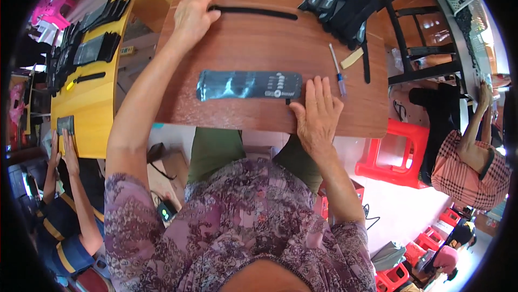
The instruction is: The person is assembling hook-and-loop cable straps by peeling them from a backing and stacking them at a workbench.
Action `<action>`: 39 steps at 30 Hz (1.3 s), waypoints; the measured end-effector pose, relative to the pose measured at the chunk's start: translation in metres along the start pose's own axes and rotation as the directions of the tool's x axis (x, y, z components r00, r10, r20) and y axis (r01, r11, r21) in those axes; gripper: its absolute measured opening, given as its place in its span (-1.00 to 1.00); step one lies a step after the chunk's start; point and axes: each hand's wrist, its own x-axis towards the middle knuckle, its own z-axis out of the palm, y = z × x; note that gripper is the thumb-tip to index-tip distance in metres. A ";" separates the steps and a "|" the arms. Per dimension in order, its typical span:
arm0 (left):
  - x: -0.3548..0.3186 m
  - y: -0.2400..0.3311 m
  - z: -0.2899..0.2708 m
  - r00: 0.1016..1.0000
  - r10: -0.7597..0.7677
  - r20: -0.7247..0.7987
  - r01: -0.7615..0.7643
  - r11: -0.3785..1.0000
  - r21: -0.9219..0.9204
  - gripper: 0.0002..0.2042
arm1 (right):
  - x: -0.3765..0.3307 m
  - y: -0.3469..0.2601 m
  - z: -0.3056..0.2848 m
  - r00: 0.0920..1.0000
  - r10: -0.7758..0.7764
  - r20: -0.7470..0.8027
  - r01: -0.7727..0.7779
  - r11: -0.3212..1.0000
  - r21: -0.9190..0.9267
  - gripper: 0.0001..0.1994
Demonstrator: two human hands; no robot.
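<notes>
A flat dark grey package in glossy clear plastic (pixel 243 85) lies lengthwise across the brown table before me. At its right end, my right hand (pixel 318 110) rests flat on the tabletop with fingers stretched out, beside a small black tab at the package's lower edge. Farther off to the left, my left hand (pixel 195 16) has its fingers curled at the left end of a narrow black strap (pixel 256 12). The strap stretches rightward over the table, and its held end is partly hidden by the thumb. To the right lies a screwdriver with a clear bluish handle (pixel 341 84).
A pile of black and grey packaged items (pixel 340 9) covers the far right corner, near a yellowish block (pixel 352 58) and another black strip (pixel 367 63). On the left, a yellow table (pixel 91 108) bears more packages. A red stool (pixel 396 152) stands right; co-workers sit both sides.
</notes>
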 end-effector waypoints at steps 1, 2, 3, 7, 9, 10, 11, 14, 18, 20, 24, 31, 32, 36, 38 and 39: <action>0.008 -0.007 0.003 0.999 0.029 0.032 -0.031 0.998 0.057 -0.67 | 0.000 -0.001 0.000 1.000 -0.001 -0.010 0.001 1.000 -0.005 -0.43; 0.014 -0.021 0.012 0.999 0.014 0.050 -0.018 0.998 0.062 -0.67 | 0.001 -0.001 0.001 1.000 0.002 -0.015 -0.002 1.000 0.000 -0.44; 0.018 -0.036 0.022 0.993 0.074 0.092 -0.077 0.997 0.026 -0.69 | 0.001 -0.001 0.001 1.000 0.003 0.004 -0.003 1.000 0.015 -0.44; 0.020 -0.050 0.033 0.967 0.242 0.083 -0.247 0.968 0.053 -0.76 | 0.003 -0.001 0.002 1.000 0.007 -0.003 -0.007 1.000 0.020 -0.44; 0.019 -0.033 0.032 0.952 0.304 0.027 -0.305 0.947 0.106 -0.82 | 0.003 0.000 0.001 1.000 0.017 0.006 -0.017 1.000 -0.022 -0.45; 0.019 -0.024 0.029 0.954 0.295 0.054 -0.300 0.945 0.133 -0.87 | 0.003 0.000 0.000 1.000 0.023 0.010 -0.023 0.999 -0.022 -0.46; 0.016 -0.020 0.026 0.956 0.284 0.078 -0.293 0.942 0.163 -0.91 | 0.002 -0.001 0.000 1.000 0.020 0.014 -0.019 1.000 -0.015 -0.46; 0.015 -0.027 0.023 0.952 0.304 0.034 -0.306 0.948 0.090 -0.92 | 0.002 -0.004 0.000 0.999 0.025 0.025 -0.024 0.999 -0.030 -0.47; 0.006 -0.019 -0.003 0.967 0.251 0.050 -0.250 0.968 -0.030 -0.89 | 0.002 -0.004 -0.001 1.000 0.027 0.009 -0.027 1.000 -0.017 -0.48; -0.007 -0.025 -0.018 0.930 0.361 -0.073 -0.354 0.931 0.086 -0.83 | 0.001 -0.003 -0.002 1.000 0.017 -0.006 -0.016 1.000 0.005 -0.49; -0.041 0.024 -0.072 0.859 0.506 -0.075 -0.507 0.862 -0.002 -0.83 | 0.001 -0.002 -0.017 0.994 0.065 -0.092 -0.048 0.984 0.173 -0.46; -0.130 0.115 -0.124 0.828 0.559 -0.053 -0.555 0.800 -0.227 -0.79 | 0.039 -0.065 -0.086 0.966 -0.227 -0.125 0.259 0.863 0.434 -0.44; -0.138 0.119 -0.125 0.855 0.516 -0.052 -0.507 0.810 -0.293 -0.80 | 0.037 -0.069 -0.083 0.964 -0.233 -0.127 0.265 0.860 0.436 -0.44; -0.163 0.115 -0.120 0.924 0.383 0.008 -0.350 0.852 -0.389 -0.81 | 0.025 -0.074 -0.064 0.933 -0.327 -0.150 0.340 0.668 0.662 -0.65; -0.176 0.110 -0.112 0.981 0.163 0.107 -0.069 0.804 -0.591 -0.82 | 0.020 -0.076 -0.059 0.943 -0.300 -0.145 0.315 0.660 0.681 -0.71; -0.181 0.108 -0.111 0.981 0.160 0.107 -0.066 0.804 -0.591 -0.82 | 0.017 -0.078 -0.059 0.954 -0.282 -0.104 0.274 0.673 0.687 -0.73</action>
